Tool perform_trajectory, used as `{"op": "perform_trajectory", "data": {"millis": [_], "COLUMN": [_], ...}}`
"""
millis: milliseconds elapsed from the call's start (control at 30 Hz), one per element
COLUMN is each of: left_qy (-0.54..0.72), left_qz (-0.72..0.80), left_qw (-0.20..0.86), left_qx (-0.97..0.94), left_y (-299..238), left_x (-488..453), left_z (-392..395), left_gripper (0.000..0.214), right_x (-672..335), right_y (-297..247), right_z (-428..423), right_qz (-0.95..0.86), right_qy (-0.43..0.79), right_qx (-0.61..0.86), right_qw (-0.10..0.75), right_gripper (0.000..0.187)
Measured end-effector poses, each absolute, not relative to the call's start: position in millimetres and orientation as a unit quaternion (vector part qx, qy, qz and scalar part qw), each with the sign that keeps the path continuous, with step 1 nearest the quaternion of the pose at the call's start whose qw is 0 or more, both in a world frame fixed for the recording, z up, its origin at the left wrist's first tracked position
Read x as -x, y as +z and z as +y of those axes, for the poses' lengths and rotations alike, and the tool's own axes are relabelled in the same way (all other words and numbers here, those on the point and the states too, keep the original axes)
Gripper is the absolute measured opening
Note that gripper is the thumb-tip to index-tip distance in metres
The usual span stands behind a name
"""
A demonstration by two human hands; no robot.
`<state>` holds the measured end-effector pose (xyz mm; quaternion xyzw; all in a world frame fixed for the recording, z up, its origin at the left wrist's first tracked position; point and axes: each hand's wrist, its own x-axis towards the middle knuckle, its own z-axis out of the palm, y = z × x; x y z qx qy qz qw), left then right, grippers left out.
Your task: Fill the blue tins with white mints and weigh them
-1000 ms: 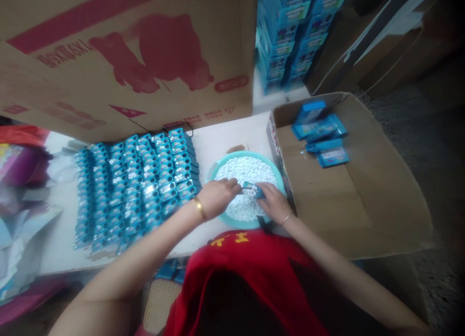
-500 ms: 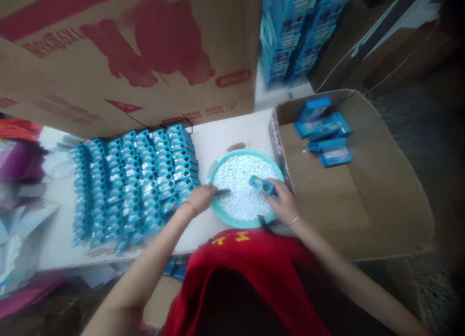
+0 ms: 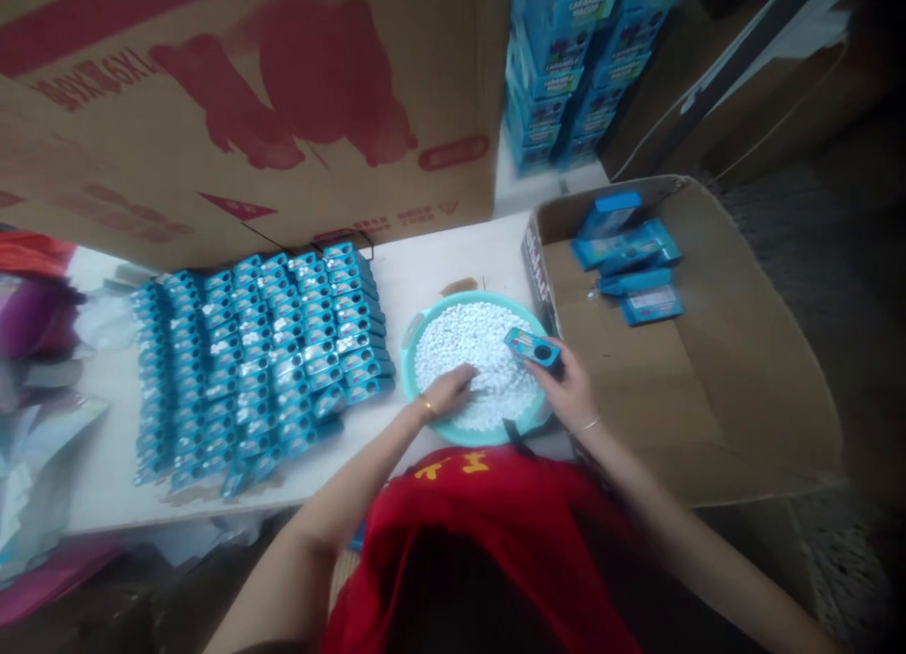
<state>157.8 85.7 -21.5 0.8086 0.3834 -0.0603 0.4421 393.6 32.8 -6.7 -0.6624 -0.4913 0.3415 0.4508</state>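
My right hand (image 3: 570,387) grips a small blue box (image 3: 532,345) with a dark round hole near one end. It holds the box tilted over the right side of a turquoise basin (image 3: 409,371). Small white candy-like pellets (image 3: 460,328) fill the basin. My left hand (image 3: 450,392) is closed, with its fingertips down at the pellets near the middle of the basin. The dark narrow tool it held a moment ago is now barely visible, apparently sunk among the pellets.
Rows of similar blue boxes (image 3: 283,352) stand on the white table (image 3: 425,262) at left. An open cardboard box (image 3: 637,399) with several blue boxes in it sits at right. Behind are a large carton (image 3: 340,201) and stacked blue display boxes (image 3: 566,69).
My left hand has moved right, from the basin's left rim into the pellets. My right hand has shifted slightly right, and the blue box has turned so its hole shows more clearly.
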Motion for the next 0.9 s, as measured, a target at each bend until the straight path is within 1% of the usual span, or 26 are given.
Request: {"op": "perform_trajectory", "data": {"millis": [67, 167, 267, 333, 400, 533, 633, 733, 833, 900], "left_qy": [-0.019, 0.001, -0.009, -0.038, -0.092, -0.208, -0.257, -0.289, -0.271, -0.234], "left_qz": [0.366, 0.35, 0.338, 0.328, 0.327, 0.355, 0.357, 0.337, 0.333, 0.368], "left_qw": [0.447, 0.427, 0.398, 0.37, 0.333, 0.23, 0.164, 0.138, 0.138, 0.144], "left_qx": [-0.816, -0.834, -0.853, -0.868, -0.88, -0.882, -0.883, -0.885, -0.892, -0.888], "left_y": [2, 42, 80, 100, 116, 145, 164, 177, 176, 161], "left_x": [-141, -125, -124, -131, -143, -172, -194, -208, -203, -186], "left_z": [94, 107, 118, 124, 126, 123, 117, 111, 112, 117], "left_gripper": [0.027, 0.024, 0.023, 0.022, 0.02, 0.022, 0.024, 0.025, 0.025, 0.023], "right_x": [-393, -389, -382, -376, -371, -364, -363, -363, -364, -368], "right_y": [-7, -5, -2, 0, 1, 2, 2, 1, 0, 0], "right_z": [33, 35, 35, 34, 32, 30, 30, 30, 30, 30], "right_qz": [-0.51, -0.576, -0.65, -0.678, -0.689, -0.692, -0.692, -0.691, -0.681, -0.668], "right_qy": [0.325, 0.293, 0.266, 0.26, 0.261, 0.26, 0.26, 0.264, 0.271, 0.278], "right_qx": [0.656, 0.627, 0.593, 0.578, 0.569, 0.568, 0.567, 0.56, 0.565, 0.573], "right_qw": [0.451, 0.434, 0.394, 0.373, 0.365, 0.361, 0.364, 0.373, 0.379, 0.385], "right_gripper": [0.043, 0.038, 0.042, 0.049, 0.052, 0.052, 0.051, 0.05, 0.048, 0.045]}}
